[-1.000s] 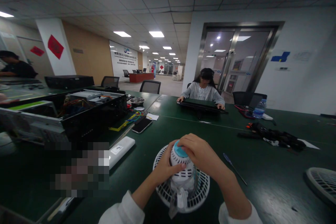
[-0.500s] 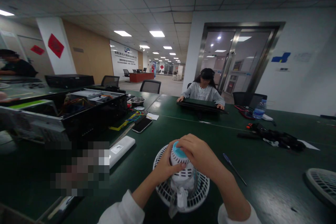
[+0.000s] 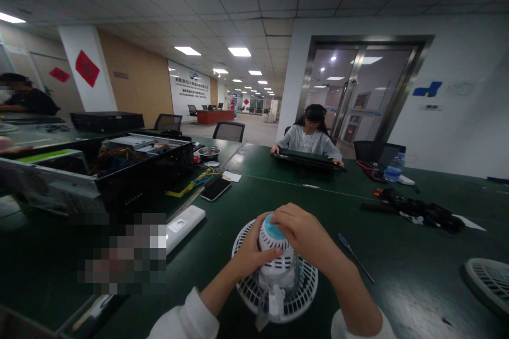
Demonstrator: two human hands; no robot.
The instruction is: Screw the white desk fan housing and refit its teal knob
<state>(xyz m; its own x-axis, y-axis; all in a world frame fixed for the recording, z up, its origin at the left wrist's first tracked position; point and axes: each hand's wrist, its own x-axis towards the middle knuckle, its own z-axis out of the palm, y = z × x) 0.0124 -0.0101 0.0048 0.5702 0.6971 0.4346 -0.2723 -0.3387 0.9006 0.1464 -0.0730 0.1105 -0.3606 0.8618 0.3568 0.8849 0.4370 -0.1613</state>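
A small white fan lies on the dark green table, its round grille (image 3: pixel 304 299) underneath and its slotted motor housing (image 3: pixel 280 265) upright above it. My left hand (image 3: pixel 249 255) is wrapped round the housing's left side, thumb across the front. On top sits a light blue cap (image 3: pixel 273 229); my right hand (image 3: pixel 304 233) grips it from above and the right, fingers bent over it. Its fingertips are partly hidden. A white plug-like piece (image 3: pixel 275 301) and a grey cable hang at the near side of the housing.
A screwdriver (image 3: pixel 356 257) lies right of the fan, and another white grille (image 3: pixel 491 278) at the right edge. To the left are a white power strip (image 3: pixel 189 225), a phone (image 3: pixel 216 189) and an open computer case (image 3: pixel 147 180). Across the table, a person holds a black panel (image 3: pixel 310 159).
My right hand has shifted very slightly over the blue cap, while my left hand keeps its hold. The person opposite has moved the black panel slightly. The view has shifted a little.
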